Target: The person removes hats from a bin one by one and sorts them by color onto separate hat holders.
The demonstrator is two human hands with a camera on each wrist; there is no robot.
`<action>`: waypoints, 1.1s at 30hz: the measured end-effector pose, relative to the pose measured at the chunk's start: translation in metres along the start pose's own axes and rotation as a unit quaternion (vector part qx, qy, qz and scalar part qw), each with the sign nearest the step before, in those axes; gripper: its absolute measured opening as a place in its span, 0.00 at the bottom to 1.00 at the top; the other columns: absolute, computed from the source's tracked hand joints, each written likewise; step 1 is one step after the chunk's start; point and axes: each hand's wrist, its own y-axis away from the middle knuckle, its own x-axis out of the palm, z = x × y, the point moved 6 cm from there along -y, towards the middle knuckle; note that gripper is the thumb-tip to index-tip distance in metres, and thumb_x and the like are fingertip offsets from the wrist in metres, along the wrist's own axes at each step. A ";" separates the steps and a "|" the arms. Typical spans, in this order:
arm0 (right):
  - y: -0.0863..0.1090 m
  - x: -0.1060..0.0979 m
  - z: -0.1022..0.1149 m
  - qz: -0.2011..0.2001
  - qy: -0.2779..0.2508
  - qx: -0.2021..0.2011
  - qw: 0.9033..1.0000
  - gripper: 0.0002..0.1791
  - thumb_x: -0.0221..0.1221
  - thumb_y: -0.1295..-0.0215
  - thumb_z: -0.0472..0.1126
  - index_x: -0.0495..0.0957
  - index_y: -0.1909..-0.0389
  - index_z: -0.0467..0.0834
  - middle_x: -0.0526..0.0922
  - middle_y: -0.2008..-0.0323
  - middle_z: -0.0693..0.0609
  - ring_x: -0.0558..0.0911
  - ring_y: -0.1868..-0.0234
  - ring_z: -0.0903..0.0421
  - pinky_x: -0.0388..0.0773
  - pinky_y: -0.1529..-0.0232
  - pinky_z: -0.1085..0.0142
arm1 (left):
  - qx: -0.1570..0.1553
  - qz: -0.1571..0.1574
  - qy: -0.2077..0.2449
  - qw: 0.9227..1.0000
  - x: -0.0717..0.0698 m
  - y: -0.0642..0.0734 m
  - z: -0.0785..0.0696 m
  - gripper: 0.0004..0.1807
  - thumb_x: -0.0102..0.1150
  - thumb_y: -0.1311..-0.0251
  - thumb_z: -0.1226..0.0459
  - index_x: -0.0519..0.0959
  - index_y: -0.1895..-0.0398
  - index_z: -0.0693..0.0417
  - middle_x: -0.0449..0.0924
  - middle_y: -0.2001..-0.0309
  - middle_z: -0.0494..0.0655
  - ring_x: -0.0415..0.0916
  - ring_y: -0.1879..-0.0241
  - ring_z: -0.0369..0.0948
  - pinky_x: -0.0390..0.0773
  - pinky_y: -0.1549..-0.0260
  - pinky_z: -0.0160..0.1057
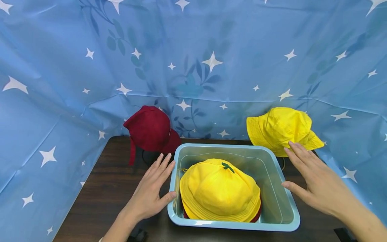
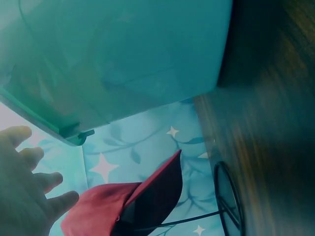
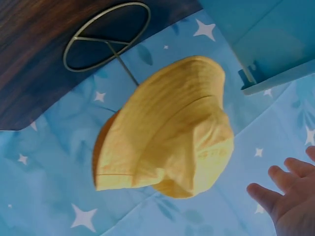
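A pale blue plastic bin [image 1: 234, 226] stands on the dark table. Inside it lies a yellow bucket hat [image 1: 217, 188] with a green sprout on top, over something dark red that shows only at its edge. My left hand [image 1: 148, 191] is at the bin's left side, fingers extended, thumb tip overlapping the rim. On the right side, my right hand [image 1: 314, 183] has its fingers spread and its thumb by the rim. Whether either hand touches the bin I cannot tell. Neither holds anything.
Behind the bin at left, a dark red cap [image 1: 149, 129] sits on a black wire stand [image 2: 229, 201]. Another yellow bucket hat [image 3: 172, 132] is on a metal wire stand [image 3: 74, 37] at back right. A blue star-patterned cloth [image 1: 193, 50] hangs behind the table [image 1: 99, 188].
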 end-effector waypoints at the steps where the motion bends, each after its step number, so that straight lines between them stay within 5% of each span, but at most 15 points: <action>1: -0.002 -0.001 0.001 -0.002 -0.002 -0.004 1.000 0.56 0.70 0.38 0.64 0.56 0.17 0.46 0.55 0.17 0.46 0.49 0.16 0.54 0.38 0.19 0.64 | 0.004 -0.001 0.004 1.000 0.001 0.000 0.000 0.45 0.64 0.35 0.50 0.60 0.17 0.50 0.50 0.16 0.47 0.48 0.19 0.58 0.59 0.29 0.68; 13: -0.030 -0.006 0.024 0.009 -0.020 -0.058 0.998 0.55 0.69 0.38 0.66 0.57 0.17 0.46 0.58 0.18 0.49 0.54 0.18 0.55 0.40 0.21 0.72 | -0.001 0.023 0.060 0.998 0.009 0.001 -0.002 0.38 0.60 0.31 0.57 0.63 0.19 0.54 0.52 0.16 0.45 0.49 0.18 0.53 0.63 0.30 0.68; 21: -0.046 -0.006 0.040 0.025 -0.017 -0.073 0.997 0.54 0.69 0.38 0.65 0.58 0.17 0.46 0.62 0.20 0.47 0.63 0.21 0.49 0.41 0.23 0.75 | 0.002 0.008 0.076 0.997 0.010 0.002 -0.002 0.37 0.60 0.32 0.59 0.64 0.19 0.53 0.56 0.18 0.46 0.54 0.19 0.48 0.61 0.25 0.53; 26: -0.053 -0.005 0.048 0.038 -0.019 -0.075 0.996 0.55 0.70 0.39 0.63 0.56 0.17 0.49 0.64 0.21 0.47 0.70 0.26 0.45 0.42 0.24 0.77 | 0.000 0.011 0.084 0.996 0.011 0.002 -0.003 0.36 0.59 0.31 0.59 0.65 0.20 0.55 0.56 0.18 0.46 0.55 0.20 0.46 0.62 0.26 0.52; 29: -0.058 -0.004 0.053 0.047 -0.020 -0.079 0.996 0.55 0.70 0.38 0.64 0.55 0.16 0.50 0.66 0.22 0.47 0.72 0.28 0.43 0.47 0.23 0.73 | -0.002 0.010 0.085 0.996 0.011 0.002 -0.003 0.36 0.59 0.31 0.60 0.65 0.20 0.55 0.56 0.18 0.46 0.57 0.20 0.46 0.62 0.26 0.52; 33: -0.065 -0.003 0.059 0.058 -0.019 -0.087 0.994 0.55 0.70 0.38 0.64 0.55 0.16 0.50 0.68 0.23 0.47 0.75 0.30 0.43 0.67 0.27 0.58 | -0.002 0.008 0.085 0.996 0.010 0.003 -0.002 0.36 0.60 0.32 0.61 0.66 0.21 0.55 0.57 0.18 0.46 0.58 0.21 0.46 0.63 0.26 0.51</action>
